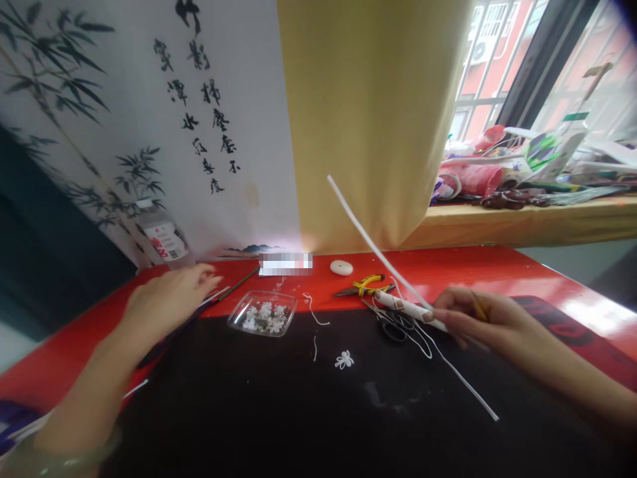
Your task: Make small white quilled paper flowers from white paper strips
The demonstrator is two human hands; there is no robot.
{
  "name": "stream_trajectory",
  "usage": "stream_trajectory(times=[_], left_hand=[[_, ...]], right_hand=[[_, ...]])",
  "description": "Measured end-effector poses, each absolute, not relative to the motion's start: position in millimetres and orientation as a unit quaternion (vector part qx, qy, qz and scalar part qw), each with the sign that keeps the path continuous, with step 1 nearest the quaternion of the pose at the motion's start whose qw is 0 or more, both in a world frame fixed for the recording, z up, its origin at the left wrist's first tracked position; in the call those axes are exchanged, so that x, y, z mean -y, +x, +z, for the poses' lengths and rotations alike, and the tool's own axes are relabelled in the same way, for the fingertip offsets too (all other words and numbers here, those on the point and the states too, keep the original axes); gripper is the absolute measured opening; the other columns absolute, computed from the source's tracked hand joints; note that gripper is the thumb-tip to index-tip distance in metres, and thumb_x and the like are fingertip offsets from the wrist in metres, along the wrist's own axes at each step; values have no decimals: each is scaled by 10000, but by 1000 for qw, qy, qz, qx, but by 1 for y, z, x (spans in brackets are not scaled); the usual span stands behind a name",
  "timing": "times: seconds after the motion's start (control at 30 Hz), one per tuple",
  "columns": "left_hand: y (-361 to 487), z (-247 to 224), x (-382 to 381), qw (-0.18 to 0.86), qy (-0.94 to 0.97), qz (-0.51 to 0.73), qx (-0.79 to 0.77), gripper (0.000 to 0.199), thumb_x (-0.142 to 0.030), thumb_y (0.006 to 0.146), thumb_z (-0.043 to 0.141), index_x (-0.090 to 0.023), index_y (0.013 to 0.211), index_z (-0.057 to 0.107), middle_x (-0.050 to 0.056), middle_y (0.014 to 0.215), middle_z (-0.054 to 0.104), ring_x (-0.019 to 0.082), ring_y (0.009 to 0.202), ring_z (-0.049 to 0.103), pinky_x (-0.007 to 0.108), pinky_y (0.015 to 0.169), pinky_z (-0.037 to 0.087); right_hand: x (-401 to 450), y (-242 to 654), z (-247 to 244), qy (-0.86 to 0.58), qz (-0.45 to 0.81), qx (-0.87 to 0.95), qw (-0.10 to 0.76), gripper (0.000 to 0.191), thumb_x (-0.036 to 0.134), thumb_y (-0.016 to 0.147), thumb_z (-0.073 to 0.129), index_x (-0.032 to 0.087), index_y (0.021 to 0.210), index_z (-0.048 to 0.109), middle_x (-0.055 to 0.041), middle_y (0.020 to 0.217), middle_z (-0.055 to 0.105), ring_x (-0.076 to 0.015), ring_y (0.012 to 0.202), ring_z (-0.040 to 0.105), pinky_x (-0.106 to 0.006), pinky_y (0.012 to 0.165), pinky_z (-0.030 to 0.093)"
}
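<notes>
My right hand [480, 322] grips a long thin white stick [371, 242] that slants up to the left; its lower end [468, 388] runs down over the black mat. A white roll with brown bands [405, 305] lies just left of this hand, touching its fingertips. My left hand [172, 299] reaches left over the red table, fingers near thin white and dark rods [233, 287]; whether it grips them I cannot tell. A small white flower [344, 360] lies on the black mat [279, 405] between the hands.
A clear tray of small white flowers [263, 312], yellow-handled pliers [365, 286], black scissors [393, 325], a white disc [341, 267] and bits of white string lie on the red table [448, 269]. A plastic bottle [162, 239] stands by the wall. Clutter fills the windowsill [522, 176].
</notes>
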State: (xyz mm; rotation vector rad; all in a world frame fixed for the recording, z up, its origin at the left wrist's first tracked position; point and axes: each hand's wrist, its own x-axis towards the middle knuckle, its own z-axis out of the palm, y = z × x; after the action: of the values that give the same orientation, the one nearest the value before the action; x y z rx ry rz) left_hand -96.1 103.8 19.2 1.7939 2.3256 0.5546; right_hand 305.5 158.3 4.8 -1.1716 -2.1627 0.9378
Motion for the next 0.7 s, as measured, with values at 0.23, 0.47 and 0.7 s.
stream_trajectory(times=[0.23,0.47,0.7], left_hand=[[32,12,-72,281,714,182,-614,454,-539,745,450,-296,1121,529,-15,750,650,130,574,544,244,577,379],[39,9,-73,397,665,203,-599,369,-468,794,405,-201,902,635,-34,556,523,96,482,460,207,465,318],[30,6,-78,428,693,154,-560,300,-431,739,524,-241,932,654,-5,683,614,139,633,538,231,570,375]], right_hand=[[-115,279,-21,-375,482,790,54,101,196,785,466,173,690,494,43,559,545,-76,514,488,-154,445,315],[-108,274,-18,-385,496,776,69,129,185,814,421,186,871,537,50,500,553,-90,510,501,-177,520,349],[-124,280,-4,-365,593,701,152,130,203,825,410,151,853,526,5,543,609,-48,384,278,-179,387,186]])
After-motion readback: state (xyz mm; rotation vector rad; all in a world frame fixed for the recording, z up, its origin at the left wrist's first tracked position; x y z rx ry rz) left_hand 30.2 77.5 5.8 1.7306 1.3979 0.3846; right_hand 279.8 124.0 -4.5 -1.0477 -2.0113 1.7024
